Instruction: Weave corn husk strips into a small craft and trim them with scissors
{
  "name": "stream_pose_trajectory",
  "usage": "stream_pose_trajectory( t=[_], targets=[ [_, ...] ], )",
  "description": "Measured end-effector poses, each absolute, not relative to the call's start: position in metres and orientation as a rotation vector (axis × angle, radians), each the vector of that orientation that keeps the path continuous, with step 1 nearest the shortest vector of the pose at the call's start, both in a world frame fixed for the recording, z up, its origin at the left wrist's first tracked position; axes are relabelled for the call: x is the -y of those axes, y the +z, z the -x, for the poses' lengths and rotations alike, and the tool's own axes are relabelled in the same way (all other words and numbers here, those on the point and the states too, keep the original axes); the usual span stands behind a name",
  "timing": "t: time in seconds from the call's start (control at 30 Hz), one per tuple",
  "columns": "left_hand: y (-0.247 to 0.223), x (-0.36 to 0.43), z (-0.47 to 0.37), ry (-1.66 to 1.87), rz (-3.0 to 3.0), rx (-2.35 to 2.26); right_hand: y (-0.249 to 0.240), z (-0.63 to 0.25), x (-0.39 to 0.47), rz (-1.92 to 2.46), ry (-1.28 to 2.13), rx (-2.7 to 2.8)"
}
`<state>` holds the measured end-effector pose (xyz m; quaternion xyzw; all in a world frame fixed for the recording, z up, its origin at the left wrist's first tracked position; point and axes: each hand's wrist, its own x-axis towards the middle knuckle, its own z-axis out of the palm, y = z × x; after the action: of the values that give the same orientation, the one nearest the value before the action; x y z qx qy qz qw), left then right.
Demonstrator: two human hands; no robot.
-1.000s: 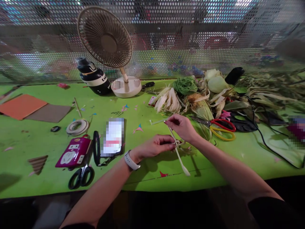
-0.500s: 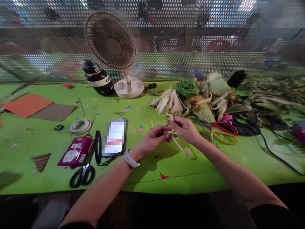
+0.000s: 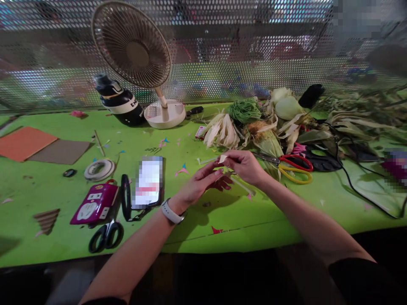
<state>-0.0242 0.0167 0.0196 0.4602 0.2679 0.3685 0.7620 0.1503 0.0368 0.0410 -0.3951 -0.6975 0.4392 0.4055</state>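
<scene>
My right hand pinches a small pale strip between thumb and fingertips; whether it is tape or husk I cannot tell. Just left of it, my left hand has its fingers apart and stretched toward the right hand, with a pale watch band on the wrist. Below the hands a thin whitish stick-like piece slants over the green table, partly hidden by fingers. Beyond them lie a bundle of dried corn husks and an ear of corn in its husk. Red-and-yellow-handled scissors rest right of my right hand.
Left of my hands are a phone, a purple pouch, black scissors and a tape roll. A fan and a black bottle stand at the back before a perforated metal screen. A black cable runs at right.
The view has shifted slightly. My left fingers have gone from bunched together to spread apart, and my right hand keeps its pinch on the pale strip.
</scene>
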Motion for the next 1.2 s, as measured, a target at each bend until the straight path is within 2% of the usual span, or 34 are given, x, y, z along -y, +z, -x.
stream_pose_trajectory(
  t=[0.13, 0.33, 0.73, 0.93, 1.1, 1.2],
  targets=[
    [0.019, -0.015, 0.021, 0.804, -1.03, -0.583, 0.041, -0.144, -0.032, 1.05, 1.034, 1.745],
    [0.022, -0.012, 0.023, 0.59, -1.081, -0.523, 0.041, -0.148, -0.037, 1.083, 1.003, 1.746],
    [0.018, -0.007, 0.015, 0.554, -0.921, -0.628, 0.036, -0.14, -0.033, 1.133, 0.818, 1.779],
    [0.02, -0.006, 0.015, 0.605, -0.976, -0.66, 0.039, -0.144, -0.036, 1.166, 0.551, 1.822],
    [0.019, -0.006, 0.015, 0.666, -0.992, -0.657, 0.039, -0.146, -0.038, 1.166, 0.455, 1.897],
    [0.016, -0.011, 0.015, 0.758, -0.953, -0.703, 0.045, -0.151, -0.039, 1.163, 0.235, 1.909]
  ],
)
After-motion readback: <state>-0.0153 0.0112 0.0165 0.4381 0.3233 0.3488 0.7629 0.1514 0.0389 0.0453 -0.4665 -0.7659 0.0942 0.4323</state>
